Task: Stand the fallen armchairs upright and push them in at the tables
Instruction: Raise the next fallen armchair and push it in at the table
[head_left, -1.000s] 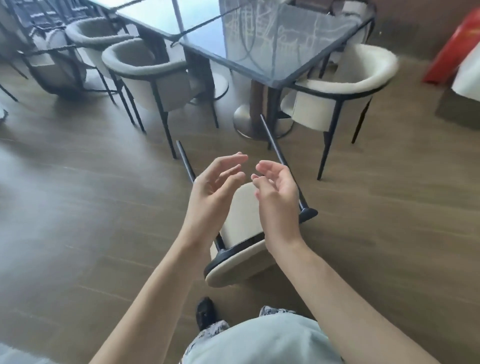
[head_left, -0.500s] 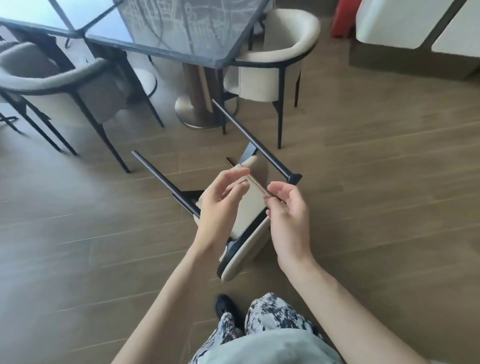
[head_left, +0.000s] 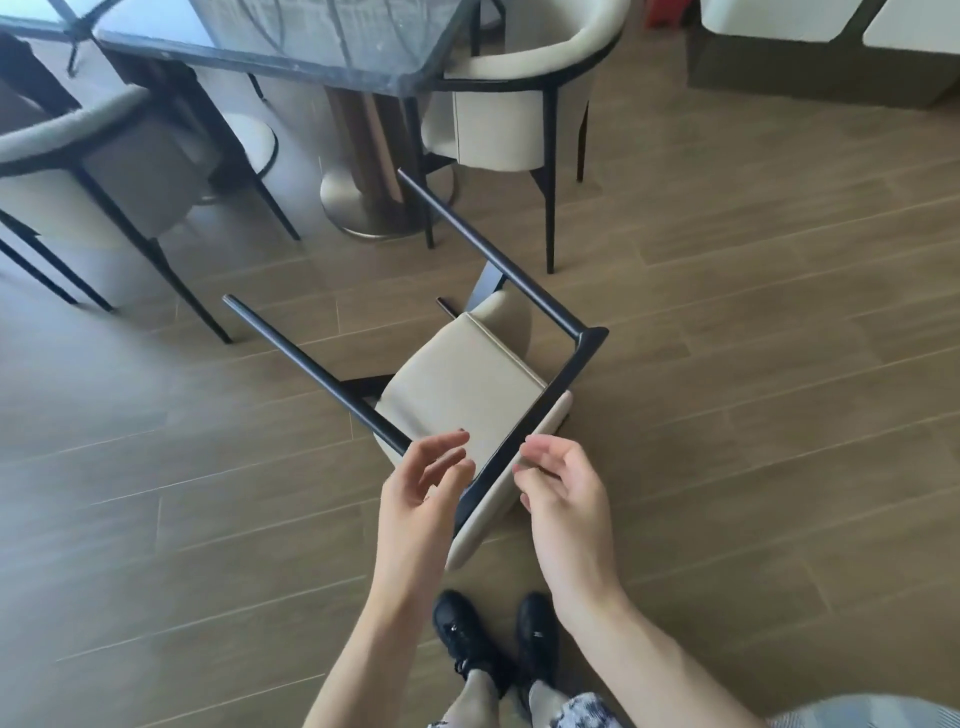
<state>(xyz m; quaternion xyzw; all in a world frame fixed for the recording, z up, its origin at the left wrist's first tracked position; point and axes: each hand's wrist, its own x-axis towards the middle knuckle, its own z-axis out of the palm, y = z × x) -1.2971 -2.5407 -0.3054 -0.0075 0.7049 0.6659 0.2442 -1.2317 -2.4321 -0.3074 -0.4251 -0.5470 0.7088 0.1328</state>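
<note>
Fallen beige upholstered armchair with black metal legs (head_left: 462, 395) on its side on the brown wood-plank floor (head_left: 753, 364), padded curved back rim toward the feet, two long legs slanting up toward the table. Just in front of the black shoes (head_left: 493, 644). Dark glass-topped square table on a round metal pedestal (head_left: 311, 41) ahead, its near corner above the tips of the raised legs. Upright cream armchair (head_left: 514, 104) tucked at the table's right side; upright grey-beige armchair (head_left: 93, 156) at the left. Open floor wide to the right of the fallen chair and to the lower left; tighter between the raised legs and the standing chairs.

Left hand (head_left: 421, 499) beside the chair's rim, fingers loosely spread, holding nothing. Right hand (head_left: 566, 499) at the opposite side of the rim, fingers relaxed and slightly curled, fingertips at the padded edge; contact not clear. Cream upholstered bench with a dark base (head_left: 831, 52) at upper right.
</note>
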